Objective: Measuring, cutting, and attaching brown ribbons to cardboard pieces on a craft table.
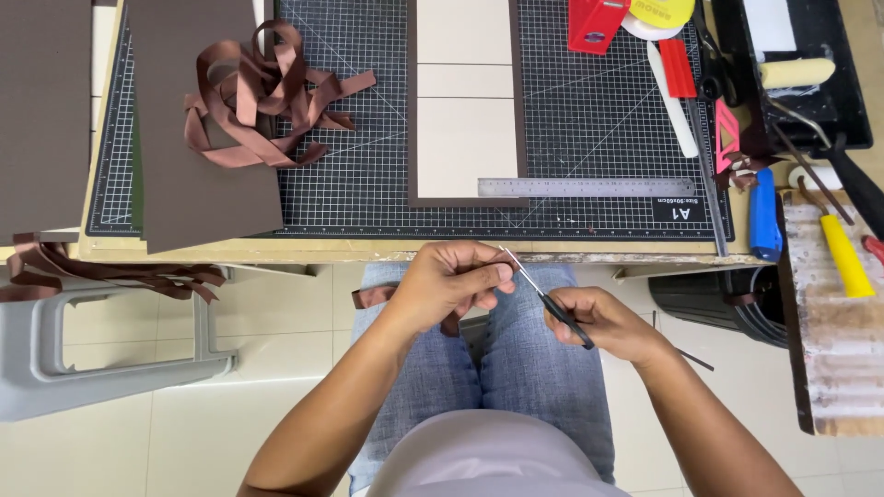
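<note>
Over my lap, just below the desk (276,248) edge, both hands met on a thin craft knife (545,296). R hand (603,322) was closed round its black handle, thumb on top. L hand (451,281) had fingertips pinched at the silver blade end, other fingers curled in. Knife ran slanted, tip up-left, handle down-right, held above my jeans (534,368), not touching the desk.

Beyond the hands lay a black cutting mat (589,120) w/ white grid. On it, straight ahead, sat a cream board w/ dark brown border (465,101), and a steel ruler (586,187) lay across its lower right corner. Tangle of brown ribbon (262,97) sat at L on a brown sheet (207,193); more ribbon (110,271) hung off the desk edge over a grey stool (83,368). At R: red tape dispenser (597,23), blue-handled tool (762,213), yellow-handled tool (845,253) on a worn board, paint roller (797,72) in a black tray (847,110). A black bin (718,304) stood on the floor near my R knee.
</note>
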